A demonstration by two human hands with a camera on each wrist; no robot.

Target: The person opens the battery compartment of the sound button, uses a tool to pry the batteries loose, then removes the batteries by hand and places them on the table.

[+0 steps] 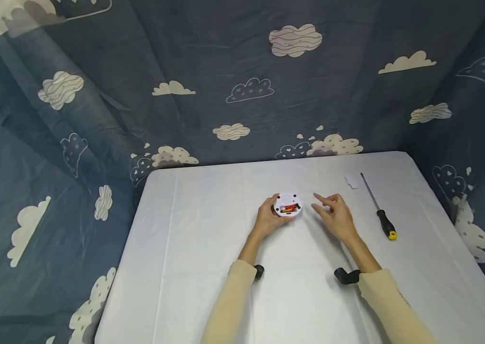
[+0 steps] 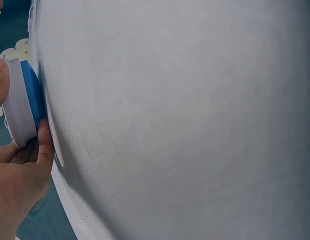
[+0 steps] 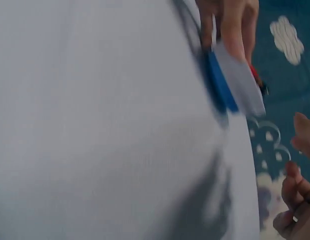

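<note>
My left hand (image 1: 265, 219) grips a round white device (image 1: 286, 198) by its edge, fingers on one side and thumb on the other. Its underside faces up and shows small dark feet, a patch of tiny holes and an uncovered battery compartment. Red batteries (image 1: 289, 209) lie in that compartment. From the left wrist view, the device has a white body and a blue face (image 2: 34, 92) turned toward the table. My right hand (image 1: 338, 220) hovers to the right of the device, thumb and index finger apart with nothing between them.
A screwdriver (image 1: 384, 222) with a black and yellow handle lies on the white-covered table (image 1: 208, 248), right of my right hand. Left of its tip lies a small white piece (image 1: 352, 182). Dark blue cloud-patterned cloth (image 1: 208, 57) hangs behind the table and at both sides.
</note>
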